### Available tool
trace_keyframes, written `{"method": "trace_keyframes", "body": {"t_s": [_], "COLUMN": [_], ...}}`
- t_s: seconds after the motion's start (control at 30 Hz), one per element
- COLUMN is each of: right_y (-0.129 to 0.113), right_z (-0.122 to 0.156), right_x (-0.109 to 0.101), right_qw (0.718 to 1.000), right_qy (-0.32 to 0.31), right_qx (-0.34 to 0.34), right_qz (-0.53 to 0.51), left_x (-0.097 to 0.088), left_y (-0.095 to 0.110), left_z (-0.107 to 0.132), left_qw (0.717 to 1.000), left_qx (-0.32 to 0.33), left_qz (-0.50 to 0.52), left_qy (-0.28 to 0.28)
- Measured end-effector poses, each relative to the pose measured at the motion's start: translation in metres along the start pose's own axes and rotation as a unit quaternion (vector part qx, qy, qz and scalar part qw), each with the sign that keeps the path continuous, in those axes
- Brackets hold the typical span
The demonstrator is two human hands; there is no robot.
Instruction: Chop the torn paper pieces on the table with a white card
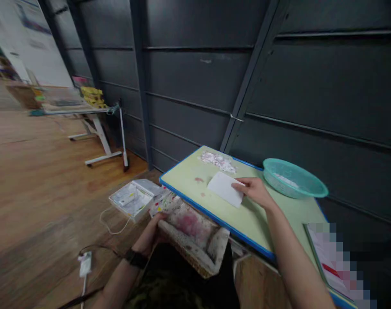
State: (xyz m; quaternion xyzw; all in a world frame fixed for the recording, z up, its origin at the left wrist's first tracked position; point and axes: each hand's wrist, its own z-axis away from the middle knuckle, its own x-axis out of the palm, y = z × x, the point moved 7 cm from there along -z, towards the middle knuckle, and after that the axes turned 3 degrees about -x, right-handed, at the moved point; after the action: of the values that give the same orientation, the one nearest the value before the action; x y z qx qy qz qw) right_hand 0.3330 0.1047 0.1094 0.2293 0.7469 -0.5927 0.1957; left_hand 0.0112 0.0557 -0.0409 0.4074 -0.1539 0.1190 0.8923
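A white sheet of stiff paper or card [225,188] is pinched at its right edge by my right hand [255,191], low over the pale yellow tabletop [182,174]. My left hand [153,231] grips the left side of a stained, open cardboard box [189,244] at my lap, tucked against the table's blue front edge. Pink smears and colored specks mark the inside of this box. Beyond the card lies a heap of small white and pinkish scraps [217,161]. Faint reddish stains show on the tabletop left of the card.
A turquoise plastic basket [311,182] with white pieces stands at the back right of the table. A framed sheet [330,262], partly pixelated, lies at the right. On the floor are an open white box [131,199] and a power strip [85,264]. Dark wall panels [195,77] rise behind.
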Motion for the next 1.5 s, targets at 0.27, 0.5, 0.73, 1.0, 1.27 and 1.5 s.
{"method": "trace_keyframes", "body": {"t_s": [0.27, 0.5, 0.73, 1.0, 1.27, 1.5], "right_y": [0.019, 0.021, 0.032, 0.011, 0.012, -0.003], "right_z": [-0.006, -0.008, -0.021, -0.023, -0.025, -0.026], "right_x": [0.033, 0.05, 0.017, 0.029, 0.018, 0.031], "right_qw": [0.993, 0.982, 0.979, 0.988, 0.985, 0.979], "right_qy": [-0.062, -0.043, 0.18, 0.122, 0.153, 0.102], "right_qx": [0.044, 0.05, -0.016, -0.093, -0.083, -0.147], "right_qz": [-0.087, -0.179, -0.097, 0.006, 0.0, 0.095], "left_x": [-0.007, -0.008, -0.017, -0.014, -0.019, -0.018], "left_y": [-0.001, 0.004, 0.005, 0.003, 0.005, 0.007], "left_z": [-0.006, -0.008, -0.013, -0.011, -0.012, -0.009], "left_qw": [1.0, 0.999, 0.998, 0.998, 0.998, 0.997], "left_qx": [-0.007, 0.01, 0.028, 0.031, 0.036, 0.04], "left_qz": [-0.025, -0.043, -0.054, -0.055, -0.06, -0.058], "left_qy": [-0.012, -0.01, 0.002, 0.0, 0.005, 0.004]}}
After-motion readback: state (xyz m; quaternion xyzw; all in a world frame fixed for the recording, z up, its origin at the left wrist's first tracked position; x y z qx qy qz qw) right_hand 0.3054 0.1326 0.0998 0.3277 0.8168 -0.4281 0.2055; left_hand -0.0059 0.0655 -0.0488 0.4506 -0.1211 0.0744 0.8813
